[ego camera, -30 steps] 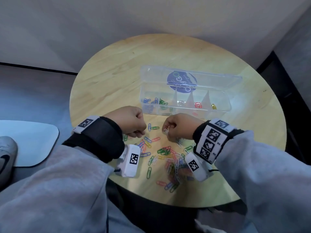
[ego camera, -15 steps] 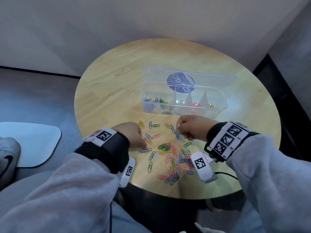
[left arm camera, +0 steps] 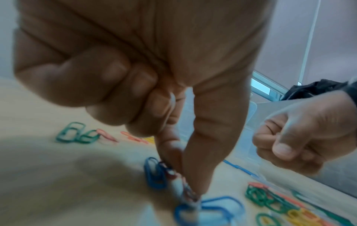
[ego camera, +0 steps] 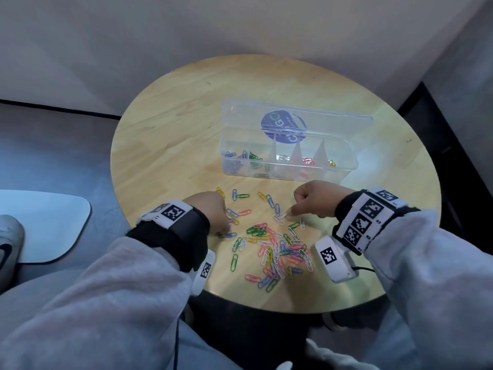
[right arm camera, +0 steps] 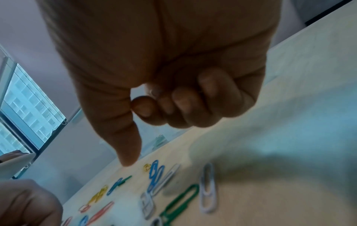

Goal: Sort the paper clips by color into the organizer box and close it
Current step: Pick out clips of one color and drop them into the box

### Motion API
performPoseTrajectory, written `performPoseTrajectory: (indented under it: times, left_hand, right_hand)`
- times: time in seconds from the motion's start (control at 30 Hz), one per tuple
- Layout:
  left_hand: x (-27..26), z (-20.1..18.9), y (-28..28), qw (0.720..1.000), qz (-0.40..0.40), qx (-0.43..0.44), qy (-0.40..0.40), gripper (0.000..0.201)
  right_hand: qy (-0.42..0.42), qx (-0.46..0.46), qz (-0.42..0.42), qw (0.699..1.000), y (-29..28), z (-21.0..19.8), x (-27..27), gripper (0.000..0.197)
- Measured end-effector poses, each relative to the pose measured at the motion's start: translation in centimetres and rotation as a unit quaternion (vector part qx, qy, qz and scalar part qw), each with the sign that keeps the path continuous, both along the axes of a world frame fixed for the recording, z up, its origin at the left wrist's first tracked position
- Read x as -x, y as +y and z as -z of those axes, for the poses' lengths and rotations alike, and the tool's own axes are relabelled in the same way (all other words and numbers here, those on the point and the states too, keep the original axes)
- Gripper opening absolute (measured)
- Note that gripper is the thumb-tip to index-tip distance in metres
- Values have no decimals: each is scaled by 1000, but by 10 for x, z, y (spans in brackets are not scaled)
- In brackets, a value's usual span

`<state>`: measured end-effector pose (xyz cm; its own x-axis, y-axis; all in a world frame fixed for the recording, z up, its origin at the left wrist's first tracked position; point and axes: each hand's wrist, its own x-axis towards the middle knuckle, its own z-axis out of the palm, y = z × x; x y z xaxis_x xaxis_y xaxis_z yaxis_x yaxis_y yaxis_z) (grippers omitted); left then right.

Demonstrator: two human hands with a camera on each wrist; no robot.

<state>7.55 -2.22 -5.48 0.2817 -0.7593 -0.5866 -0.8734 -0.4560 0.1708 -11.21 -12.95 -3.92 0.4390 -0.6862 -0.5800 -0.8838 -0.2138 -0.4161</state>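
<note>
The clear organizer box (ego camera: 288, 178) stands open on the round wooden table (ego camera: 173, 145), its lid (ego camera: 333, 118) tipped back. Its compartments hold blue, green, white, red and yellow clips. A loose pile of coloured paper clips (ego camera: 280, 252) lies in front of it. My left hand (ego camera: 224, 232) reaches down at the pile's left edge. Its thumb and forefinger pinch a reddish clip (left arm camera: 190, 196) over a blue clip (left arm camera: 216, 204). My right hand (ego camera: 289, 212) is curled, with a bit of a white clip (right arm camera: 154, 91) showing among the fingers. Its thumb (right arm camera: 125, 145) points down beside a white clip (right arm camera: 168, 177) on the table.
Single clips lie scattered between the box and my hands (ego camera: 240, 196). The table's near edge (ego camera: 266, 308) is just behind the pile. To the left, off the table, are a pale floor mat (ego camera: 40, 222) and a shoe (ego camera: 8, 244).
My hands have moved apart. The left one has dropped to the pile's left edge and pinched a clip. The right one has shifted right, down beside a white clip.
</note>
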Motion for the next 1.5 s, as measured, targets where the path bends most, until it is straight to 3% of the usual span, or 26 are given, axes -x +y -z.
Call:
performPoseTrajectory:
  times: [0.1,0.2,0.3,0.53,0.7,0.77,0.9,1.07,1.2,1.3,1.4,1.5]
  left_hand:
    - [-3,1,-1,1000,-10,4,3,7]
    - [-3,-2,0,1000,-12,9,4,21]
    - [1,-3,0,1000,-7,3,8,32]
    - [6,-4,0,1000,15,0,-8,8]
    - [5,-6,3,999,-2,19,37,9]
    - [1,-10,2,995,-25,38,92,17]
    - [-8,-16,-2,953,-112,93,267,23]
    - [-4,-23,-5,880,-210,107,413,31]
    - [-5,-27,-5,824,-253,124,492,35]
    - [-6,-28,-5,801,-272,140,514,34]
    - [-3,-30,-5,814,-268,135,497,32]
    - [-1,-29,-5,880,-203,89,420,33]
  right_hand:
    - [22,35,-18,999,3,3,3,46]
    - [25,70,-27,997,5,6,1,35]
    - [46,82,-52,994,11,8,-4,42]
    - [89,78,-101,988,17,6,-16,24]
    - [100,74,-111,986,19,5,-22,13]
    - [96,82,-103,987,20,7,-22,18]
    - [96,82,-104,987,21,5,-22,17]
    - [108,85,-115,984,23,9,-25,14]
    - [99,68,-105,987,23,9,-22,24]
    - [90,52,-107,989,22,7,-20,25]
    - [75,32,-102,991,20,7,-18,25]
    - [32,2,-59,998,13,7,-12,22]
